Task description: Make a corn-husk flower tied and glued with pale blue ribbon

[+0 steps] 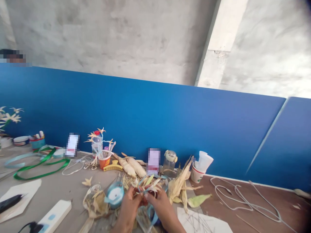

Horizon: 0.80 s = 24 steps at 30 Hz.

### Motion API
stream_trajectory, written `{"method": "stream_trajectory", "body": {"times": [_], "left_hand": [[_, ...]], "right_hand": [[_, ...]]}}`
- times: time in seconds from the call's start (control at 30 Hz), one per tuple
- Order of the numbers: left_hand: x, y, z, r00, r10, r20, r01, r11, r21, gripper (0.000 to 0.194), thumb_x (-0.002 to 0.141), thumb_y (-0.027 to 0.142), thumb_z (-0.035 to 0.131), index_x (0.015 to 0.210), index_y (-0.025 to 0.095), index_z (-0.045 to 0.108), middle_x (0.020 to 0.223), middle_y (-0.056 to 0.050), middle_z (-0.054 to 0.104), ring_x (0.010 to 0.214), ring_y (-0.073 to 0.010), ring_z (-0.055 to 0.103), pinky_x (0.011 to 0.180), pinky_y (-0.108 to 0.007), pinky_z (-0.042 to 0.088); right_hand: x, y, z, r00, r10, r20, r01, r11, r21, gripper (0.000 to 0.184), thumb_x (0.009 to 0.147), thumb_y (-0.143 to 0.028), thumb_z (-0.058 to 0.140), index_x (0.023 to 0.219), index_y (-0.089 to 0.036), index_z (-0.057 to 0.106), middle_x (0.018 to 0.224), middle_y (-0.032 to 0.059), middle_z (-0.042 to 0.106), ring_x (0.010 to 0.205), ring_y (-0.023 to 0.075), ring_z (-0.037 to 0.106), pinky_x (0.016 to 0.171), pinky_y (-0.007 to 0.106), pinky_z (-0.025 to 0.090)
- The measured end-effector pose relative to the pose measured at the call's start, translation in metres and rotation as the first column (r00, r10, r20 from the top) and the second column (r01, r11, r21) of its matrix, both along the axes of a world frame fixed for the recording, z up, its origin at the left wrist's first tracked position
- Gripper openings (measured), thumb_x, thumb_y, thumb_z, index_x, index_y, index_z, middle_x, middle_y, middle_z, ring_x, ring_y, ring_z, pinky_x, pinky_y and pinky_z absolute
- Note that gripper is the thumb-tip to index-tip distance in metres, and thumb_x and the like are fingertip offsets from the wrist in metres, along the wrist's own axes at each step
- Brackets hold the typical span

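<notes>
Close together over the littered tabletop, both hands are closed around a small pale corn-husk flower (155, 186). My left hand (131, 203) pinches at its stem side, where light blue ribbon shows. The fingers of my right hand (162, 205) are closed just below the petals. Fingers hide most of the stem. Left of the hands lies a roll of blue ribbon (115, 195), and a crumpled dry husk (96, 203) is beyond it. Dry corn husks (179, 183) and a green husk leaf (199, 200) lie to the right.
Thin wires rest on white paper (218, 225) at front right. A red cup (105, 161) with husk flowers, a phone (154, 160), a jar (170, 161) and a paper cup (197, 173) line the blue partition (170, 119). A power strip (54, 216) lies left; white cable (243, 197) right.
</notes>
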State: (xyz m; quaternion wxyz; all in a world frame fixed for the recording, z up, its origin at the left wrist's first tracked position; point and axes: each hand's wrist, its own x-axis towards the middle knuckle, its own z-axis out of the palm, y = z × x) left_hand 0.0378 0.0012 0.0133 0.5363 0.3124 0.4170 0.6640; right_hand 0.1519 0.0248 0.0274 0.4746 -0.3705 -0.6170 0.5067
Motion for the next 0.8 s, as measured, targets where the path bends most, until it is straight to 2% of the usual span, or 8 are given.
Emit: {"method": "stream_trajectory", "body": {"times": [0.1, 0.17, 0.27, 0.4, 0.5, 0.8], "left_hand": [[0.0020, -0.0004, -0.0007, 1.000, 0.014, -0.005, -0.014, 1.000, -0.001, 0.027, 0.053, 0.027, 0.078, 0.068, 0.016, 0.058, 0.060, 0.000, 0.061, 0.050, -0.0137, 0.055, 0.055, -0.029, 0.048], [0.0025, 0.0000, -0.0022, 1.000, 0.020, -0.018, -0.020, 1.000, 0.003, 0.027, 0.053, 0.026, 0.079, 0.068, 0.015, 0.059, 0.058, 0.000, 0.061, 0.051, -0.0148, 0.056, 0.056, -0.029, 0.049], [0.0017, 0.0006, -0.0030, 1.000, -0.006, -0.006, 0.006, 1.000, 0.015, 0.027, 0.053, 0.024, 0.079, 0.070, 0.014, 0.061, 0.064, -0.002, 0.064, 0.057, -0.0171, 0.059, 0.062, -0.032, 0.050], [-0.0002, -0.0007, 0.0017, 0.991, -0.105, 0.080, 0.103, 0.994, 0.020, 0.028, 0.052, 0.020, 0.079, 0.075, 0.014, 0.064, 0.079, -0.007, 0.069, 0.072, -0.0215, 0.064, 0.076, -0.035, 0.048], [-0.0014, -0.0020, 0.0043, 0.987, -0.142, 0.078, 0.141, 0.990, 0.011, 0.028, 0.053, 0.020, 0.079, 0.076, 0.014, 0.064, 0.081, -0.008, 0.069, 0.074, -0.0217, 0.065, 0.079, -0.036, 0.048], [-0.0028, -0.0029, 0.0026, 0.992, -0.124, -0.002, 0.124, 0.992, 0.004, 0.030, 0.054, 0.022, 0.079, 0.078, 0.015, 0.063, 0.077, -0.006, 0.068, 0.066, -0.0193, 0.062, 0.072, -0.036, 0.049]], "right_hand": [[-0.0079, -0.0003, -0.0048, 0.996, -0.090, -0.018, 0.089, 0.996, -0.030, 0.012, 0.065, -0.027, 0.057, 0.064, -0.015, 0.060, 0.060, 0.0019, 0.061, 0.063, 0.0182, 0.057, 0.062, 0.028, 0.045], [-0.0110, -0.0009, -0.0068, 0.995, -0.105, -0.004, 0.104, 0.993, -0.054, 0.016, 0.067, -0.028, 0.054, 0.057, -0.017, 0.056, 0.054, 0.0014, 0.059, 0.059, 0.0177, 0.056, 0.059, 0.027, 0.044], [-0.0110, -0.0012, -0.0071, 0.990, -0.139, -0.008, 0.139, 0.988, -0.065, 0.015, 0.067, -0.027, 0.051, 0.057, -0.017, 0.056, 0.056, 0.0030, 0.061, 0.061, 0.0188, 0.058, 0.061, 0.028, 0.044], [-0.0068, 0.0010, -0.0040, 0.979, -0.203, 0.014, 0.204, 0.976, -0.074, 0.012, 0.064, -0.027, 0.054, 0.059, -0.016, 0.057, 0.060, 0.0043, 0.063, 0.065, 0.0204, 0.060, 0.063, 0.029, 0.046], [-0.0050, 0.0021, -0.0014, 0.978, -0.208, 0.028, 0.210, 0.974, -0.090, 0.012, 0.063, -0.027, 0.054, 0.058, -0.017, 0.055, 0.058, 0.0038, 0.062, 0.063, 0.0203, 0.059, 0.062, 0.029, 0.046], [-0.0065, 0.0018, -0.0030, 0.991, -0.134, -0.002, 0.134, 0.989, -0.060, 0.013, 0.065, -0.028, 0.051, 0.061, -0.017, 0.055, 0.058, 0.0016, 0.060, 0.060, 0.0169, 0.056, 0.059, 0.026, 0.045]]}}
